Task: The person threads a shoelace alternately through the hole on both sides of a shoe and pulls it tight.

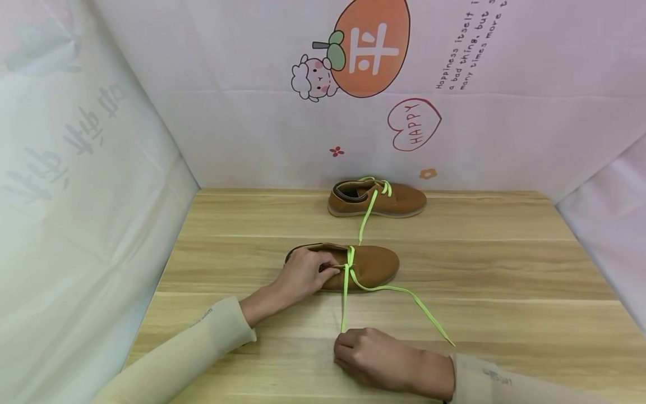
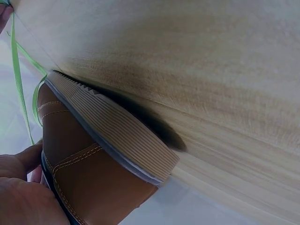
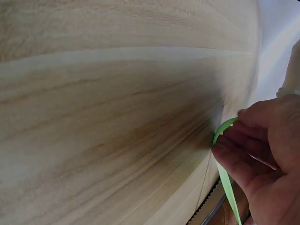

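A brown leather shoe [image 1: 375, 264] with a yellow-green shoelace [image 1: 345, 303] lies on the table, toe to the right. At its opening my left hand [image 1: 303, 275] grips the near edge between thumb and fingers, some of them hidden inside. The left wrist view shows the shoe's striped sole edge [image 2: 117, 131] with a dark shadow beside it. Nearer to me, my right hand [image 1: 381, 359] pinches one end of the lace, drawn straight from the shoe. In the right wrist view this lace [image 3: 227, 185] passes between thumb and fingers. The other lace end [image 1: 419, 303] trails loosely to the right.
A second brown shoe [image 1: 404, 199] stands behind, by the back wall, one of its green laces [image 1: 368, 216] hanging toward the first shoe. White printed sheets [image 1: 242, 112] enclose the wooden table [image 1: 504, 269] at the back and both sides.
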A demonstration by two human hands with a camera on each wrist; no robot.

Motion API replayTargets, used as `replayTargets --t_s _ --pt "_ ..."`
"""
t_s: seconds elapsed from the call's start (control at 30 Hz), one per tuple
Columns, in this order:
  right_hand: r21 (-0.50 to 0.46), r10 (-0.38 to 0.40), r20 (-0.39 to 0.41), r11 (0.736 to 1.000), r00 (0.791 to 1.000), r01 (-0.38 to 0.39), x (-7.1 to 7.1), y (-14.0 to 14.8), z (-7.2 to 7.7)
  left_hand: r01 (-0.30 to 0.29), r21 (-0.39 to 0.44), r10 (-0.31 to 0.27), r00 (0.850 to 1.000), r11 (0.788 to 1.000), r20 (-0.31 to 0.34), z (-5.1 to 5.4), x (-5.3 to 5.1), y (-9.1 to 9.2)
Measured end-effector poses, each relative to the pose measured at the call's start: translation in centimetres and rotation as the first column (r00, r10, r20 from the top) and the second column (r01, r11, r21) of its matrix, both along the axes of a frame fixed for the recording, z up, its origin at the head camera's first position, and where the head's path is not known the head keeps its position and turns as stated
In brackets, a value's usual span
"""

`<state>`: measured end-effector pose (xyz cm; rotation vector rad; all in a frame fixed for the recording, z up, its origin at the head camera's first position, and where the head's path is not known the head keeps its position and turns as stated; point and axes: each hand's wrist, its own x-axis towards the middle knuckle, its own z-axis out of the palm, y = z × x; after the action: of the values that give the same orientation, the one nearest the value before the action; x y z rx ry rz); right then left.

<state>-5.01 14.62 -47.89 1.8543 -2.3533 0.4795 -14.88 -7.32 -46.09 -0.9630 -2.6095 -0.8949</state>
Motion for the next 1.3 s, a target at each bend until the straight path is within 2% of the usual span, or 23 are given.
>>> replayTargets --t_s 0.17,0.27,0.6,0.73,1.03,1.17,1.3 --pt "0.076 0.026 -0.087 0.997 0.996 -0.02 0.3 0.4 0.1 -0.005 0.003 0.005 1.0 1.0 0.006 0.0 0.0 0.0" --pt "0.079 0.03 -0.109 0.997 0.994 -0.021 0.5 0.6 0.2 -0.009 0.002 0.009 1.0 1.0 0.012 0.1 0.0 0.0" --pt "-0.049 -0.006 -0.133 0.999 0.991 -0.001 -0.4 1.6 0.4 -0.01 0.006 0.01 1.0 1.0 0.007 0.2 0.1 0.0" --pt "-0.07 -0.028 -0.136 0.997 0.99 0.019 -0.9 2.6 0.6 -0.012 0.002 0.012 1.0 1.0 0.008 0.2 0.1 -0.1" --pt "-0.021 -0.054 -0.097 0.998 0.994 0.052 -2.9 7.2 1.6 -0.02 -0.02 0.02 1.0 1.0 0.008 0.3 -0.1 0.1" --pt "0.031 -0.076 -0.106 0.996 0.991 0.08 -3.9 10.0 2.0 -0.015 0.004 0.015 0.999 1.0 0.041 0.4 -0.1 0.1" --pt "0.041 -0.092 -0.115 0.994 0.989 0.097 -4.9 12.6 2.0 -0.014 0.075 0.006 0.994 0.997 0.105 0.7 -0.1 0.0"
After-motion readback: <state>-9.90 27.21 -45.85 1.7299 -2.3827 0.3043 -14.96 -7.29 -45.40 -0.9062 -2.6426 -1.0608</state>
